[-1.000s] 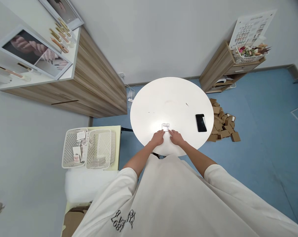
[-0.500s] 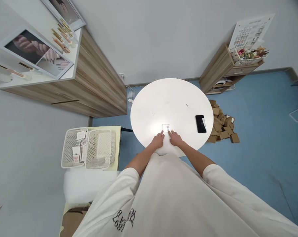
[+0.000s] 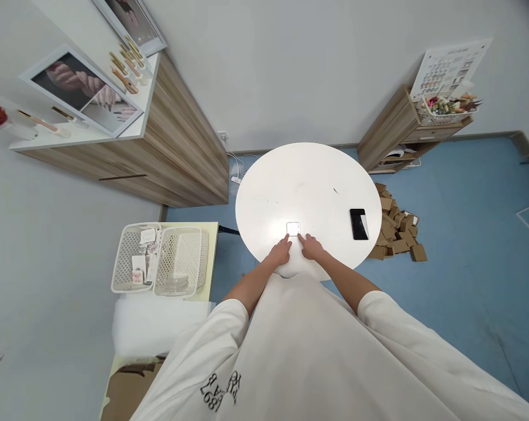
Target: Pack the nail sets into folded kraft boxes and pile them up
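A small clear square case (image 3: pixel 293 228) lies on the round white table (image 3: pixel 308 181), near its front edge. My left hand (image 3: pixel 280 252) rests on the table just below and left of the case, fingers stretched toward its corner. My right hand (image 3: pixel 311 247) lies just below and right of it, fingers extended and touching or almost touching its near edge. Neither hand grips the case.
A black phone (image 3: pixel 359 224) lies on the table's right side. Two white mesh baskets (image 3: pixel 159 266) sit on a low stand at left. A heap of small cardboard boxes (image 3: pixel 398 229) covers the blue floor at right. Wooden cabinets stand back left (image 3: pixel 177 152) and back right (image 3: pixel 391 128).
The case now shows a plain pale face instead of the printed one. Both hands stay at its near edge. The view has shifted slightly.
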Tool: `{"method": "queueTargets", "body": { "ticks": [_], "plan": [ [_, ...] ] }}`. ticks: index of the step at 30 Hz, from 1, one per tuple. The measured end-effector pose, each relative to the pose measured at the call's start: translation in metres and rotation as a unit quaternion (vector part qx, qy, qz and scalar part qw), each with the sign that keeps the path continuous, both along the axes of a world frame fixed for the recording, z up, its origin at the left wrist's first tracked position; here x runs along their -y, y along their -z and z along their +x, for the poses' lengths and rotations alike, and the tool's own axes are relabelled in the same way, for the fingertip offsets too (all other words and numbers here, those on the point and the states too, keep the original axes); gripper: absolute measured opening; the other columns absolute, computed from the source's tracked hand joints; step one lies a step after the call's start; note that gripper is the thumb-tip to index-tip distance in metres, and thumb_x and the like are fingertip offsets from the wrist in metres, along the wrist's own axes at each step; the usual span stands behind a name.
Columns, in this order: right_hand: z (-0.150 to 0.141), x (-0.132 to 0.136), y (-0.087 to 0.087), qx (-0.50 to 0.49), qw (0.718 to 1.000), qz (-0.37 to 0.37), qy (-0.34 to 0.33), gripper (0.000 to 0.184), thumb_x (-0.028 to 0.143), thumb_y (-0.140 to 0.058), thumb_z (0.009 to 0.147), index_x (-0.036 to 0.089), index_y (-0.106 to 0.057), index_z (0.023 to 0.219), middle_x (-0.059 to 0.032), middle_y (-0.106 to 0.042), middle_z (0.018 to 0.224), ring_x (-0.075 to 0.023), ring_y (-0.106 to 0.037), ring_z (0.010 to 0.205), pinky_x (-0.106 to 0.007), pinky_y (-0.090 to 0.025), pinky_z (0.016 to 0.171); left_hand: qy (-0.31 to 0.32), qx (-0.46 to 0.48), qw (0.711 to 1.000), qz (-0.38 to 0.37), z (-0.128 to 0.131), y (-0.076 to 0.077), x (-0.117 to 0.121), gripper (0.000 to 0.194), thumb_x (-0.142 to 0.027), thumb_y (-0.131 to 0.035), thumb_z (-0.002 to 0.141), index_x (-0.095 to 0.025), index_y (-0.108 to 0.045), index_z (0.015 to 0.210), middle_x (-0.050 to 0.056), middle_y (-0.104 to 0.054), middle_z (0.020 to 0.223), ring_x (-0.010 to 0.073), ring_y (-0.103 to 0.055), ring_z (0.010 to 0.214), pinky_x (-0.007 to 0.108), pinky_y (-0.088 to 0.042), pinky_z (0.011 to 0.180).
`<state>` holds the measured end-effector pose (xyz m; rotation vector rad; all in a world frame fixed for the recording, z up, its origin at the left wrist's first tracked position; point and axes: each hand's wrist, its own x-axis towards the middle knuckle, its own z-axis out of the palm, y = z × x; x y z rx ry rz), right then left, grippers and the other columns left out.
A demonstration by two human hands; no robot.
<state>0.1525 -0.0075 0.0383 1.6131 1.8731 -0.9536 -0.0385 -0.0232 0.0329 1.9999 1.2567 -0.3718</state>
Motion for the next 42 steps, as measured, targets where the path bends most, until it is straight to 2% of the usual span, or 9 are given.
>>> {"method": "queueTargets", "body": {
  "ticks": [5, 11, 17, 22, 26, 32, 35, 38, 42],
  "plan": [
    [0.004, 0.002, 0.000, -0.004, 1.000, 0.005, -0.010, 0.087, 0.030, -0.053, 0.094, 0.029, 0.001, 0.163, -0.0158, -0.022, 0.163, -0.0340, -0.032, 0.143, -0.039, -0.042, 0.103, -0.005, 0.009, 1.000, 0.010, -0.002, 0.002, 0.001, 0.050, -0.014, -0.046, 0.092, -0.019, -0.041, 0.141, 0.011, -0.004, 0.170, 0.0279, -0.037, 0.147, 0.041, -0.047, 0.106],
    [0.004, 0.005, 0.001, 0.009, 1.000, -0.001, -0.018, 0.087, 0.032, -0.049, 0.094, 0.027, 0.003, 0.163, -0.0143, -0.013, 0.166, -0.0335, -0.026, 0.146, -0.039, -0.041, 0.103, -0.006, 0.008, 1.000, 0.020, -0.003, 0.001, 0.003, 0.042, -0.015, -0.045, 0.092, -0.020, -0.045, 0.135, 0.010, -0.007, 0.170, 0.0274, -0.042, 0.143, 0.041, -0.049, 0.103],
    [-0.008, -0.002, 0.007, 0.052, 0.998, 0.003, -0.048, 0.086, 0.030, -0.048, 0.094, 0.029, 0.003, 0.163, -0.0168, -0.027, 0.159, -0.0335, -0.037, 0.137, -0.043, -0.035, 0.106, -0.006, -0.021, 0.999, 0.030, -0.011, -0.005, 0.003, 0.032, -0.015, -0.044, 0.092, -0.020, -0.052, 0.123, 0.008, -0.011, 0.170, 0.0275, -0.049, 0.136, 0.043, -0.050, 0.101],
    [-0.031, -0.004, 0.011, 0.044, 0.995, 0.030, -0.084, 0.083, 0.028, -0.047, 0.095, 0.026, 0.000, 0.164, -0.0155, -0.012, 0.166, -0.0329, -0.021, 0.147, -0.044, -0.024, 0.114, -0.019, -0.044, 0.998, 0.039, -0.033, -0.010, 0.003, 0.030, -0.014, -0.044, 0.091, -0.020, -0.054, 0.118, 0.006, -0.013, 0.170, 0.0271, -0.047, 0.137, 0.045, -0.048, 0.104],
    [-0.054, -0.005, 0.009, 0.031, 0.997, 0.019, -0.066, 0.084, 0.029, -0.048, 0.095, 0.027, 0.001, 0.163, -0.0163, -0.013, 0.165, -0.0334, -0.023, 0.147, -0.044, -0.025, 0.113, -0.034, -0.054, 0.997, 0.035, -0.053, -0.011, 0.003, 0.030, -0.015, -0.043, 0.092, -0.019, -0.054, 0.119, 0.007, -0.011, 0.170, 0.0281, -0.051, 0.132, 0.045, -0.050, 0.101],
    [-0.076, -0.009, 0.002, 0.038, 0.999, -0.007, -0.024, 0.092, 0.032, -0.058, 0.092, 0.031, 0.000, 0.163, -0.0193, -0.020, 0.161, -0.0365, -0.033, 0.142, -0.044, -0.036, 0.107, -0.056, -0.044, 0.997, 0.001, -0.076, -0.006, 0.003, 0.037, -0.018, -0.042, 0.094, -0.021, -0.052, 0.129, 0.008, -0.016, 0.169, 0.0278, -0.058, 0.127, 0.044, -0.049, 0.103],
    [-0.076, -0.002, 0.000, 0.032, 0.999, -0.006, -0.019, 0.096, 0.032, -0.058, 0.091, 0.027, 0.006, 0.163, -0.0197, -0.009, 0.166, -0.0371, -0.022, 0.149, -0.045, -0.035, 0.109, -0.046, -0.023, 0.999, -0.006, -0.084, -0.002, 0.003, 0.040, -0.019, -0.040, 0.095, -0.021, -0.050, 0.134, 0.008, -0.019, 0.168, 0.0269, -0.054, 0.132, 0.042, -0.046, 0.106],
    [-0.072, 0.013, -0.001, 0.023, 1.000, -0.011, 0.000, 0.097, 0.031, -0.056, 0.091, 0.024, 0.009, 0.163, -0.0172, -0.001, 0.169, -0.0351, -0.014, 0.153, -0.045, -0.033, 0.112, -0.027, -0.001, 1.000, -0.003, -0.090, 0.002, 0.005, 0.044, -0.019, -0.039, 0.096, -0.018, -0.048, 0.139, 0.011, -0.022, 0.167, 0.0266, -0.043, 0.143, 0.041, -0.042, 0.111],
    [-0.065, 0.032, -0.004, 0.006, 0.999, -0.025, 0.038, 0.092, 0.032, -0.053, 0.092, 0.022, 0.004, 0.163, -0.0141, -0.007, 0.169, -0.0313, -0.024, 0.151, -0.042, -0.036, 0.111, -0.012, 0.006, 1.000, -0.006, -0.097, 0.005, 0.011, 0.046, -0.019, -0.041, 0.095, -0.016, -0.048, 0.141, 0.012, -0.021, 0.167, 0.0259, -0.031, 0.150, 0.041, -0.039, 0.114]
  ]
}}
